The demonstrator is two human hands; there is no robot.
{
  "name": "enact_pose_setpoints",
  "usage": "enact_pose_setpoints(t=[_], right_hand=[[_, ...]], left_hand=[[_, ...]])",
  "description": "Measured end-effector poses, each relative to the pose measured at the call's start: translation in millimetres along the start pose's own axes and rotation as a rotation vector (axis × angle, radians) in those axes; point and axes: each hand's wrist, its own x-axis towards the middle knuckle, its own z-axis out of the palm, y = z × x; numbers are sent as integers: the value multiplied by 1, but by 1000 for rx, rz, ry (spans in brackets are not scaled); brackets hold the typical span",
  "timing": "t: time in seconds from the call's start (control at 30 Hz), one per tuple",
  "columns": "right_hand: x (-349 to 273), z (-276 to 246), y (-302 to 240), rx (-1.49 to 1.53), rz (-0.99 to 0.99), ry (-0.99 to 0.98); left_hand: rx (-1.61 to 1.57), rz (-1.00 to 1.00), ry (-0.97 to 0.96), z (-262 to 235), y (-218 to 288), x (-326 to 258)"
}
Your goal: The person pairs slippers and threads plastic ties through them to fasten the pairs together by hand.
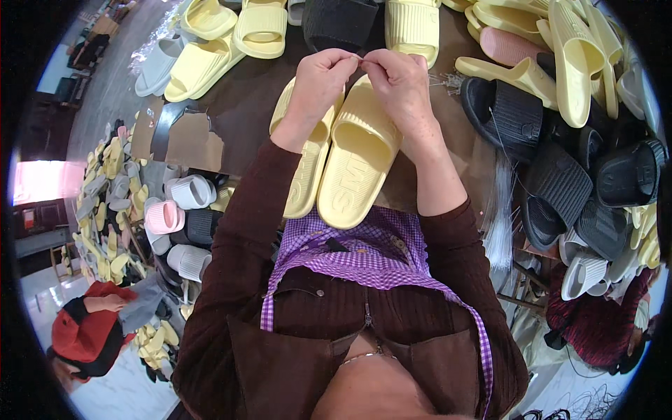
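Above a pair of pale yellow slide slippers, both my hands meet fingertip to fingertip. My left hand (320, 92) pinches with thumb and forefinger, and so does my right hand (402, 87). Whatever sits between the fingertips is too small to make out. The right-hand yellow slipper (355, 164) lies sole down, toe away from me, its strap partly under my right hand. Beside it, touching, is the left-hand yellow slipper (301, 189), partly covered by my left wrist and sleeve. Both heels reach the brown table's near edge, by my purple checked apron (350, 245).
Black slippers (560, 171) and yellow slippers (577, 63) are heaped at the right. More yellow slippers (203, 66) stand at the far left. A bundle of clear thin strands (501, 210) hangs off the right edge. Torn cardboard (194, 142) lies left. Other people (91, 329) are at both sides.
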Motion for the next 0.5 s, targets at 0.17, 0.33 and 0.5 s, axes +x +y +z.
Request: enact_pose_setpoints(t=[0.17, 0.33, 0.5], right_hand=[[5, -7, 6, -67, -143, -38], [-6, -2, -1, -43, -113, -68], [-11, -7, 2, -1, -69, -4]], left_hand=[[131, 145, -44, 2, 11, 0], [203, 33, -90, -6, -2, -9], [62, -46, -105, 2, -6, -7]])
